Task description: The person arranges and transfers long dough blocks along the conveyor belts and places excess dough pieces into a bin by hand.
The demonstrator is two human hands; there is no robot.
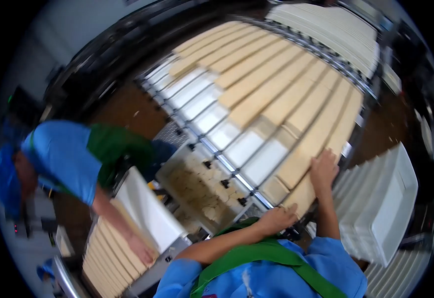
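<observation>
Long, flat, pale beige strips that look like dough lie side by side on a slatted table with white panels. At the near right corner, my left hand has its fingers bent over the near end of the outermost beige strip. Farther up that strip's outer edge, my right hand curls its fingers onto it. Both undersides are hidden, so how far the fingers reach beneath cannot be seen. A short beige piece lies just left of the strip.
A bin of broken beige pieces stands against the table's near left edge. Stacked white trays are at right, more trays at the far end. At left, a co-worker reaches over a tray of upright beige slabs.
</observation>
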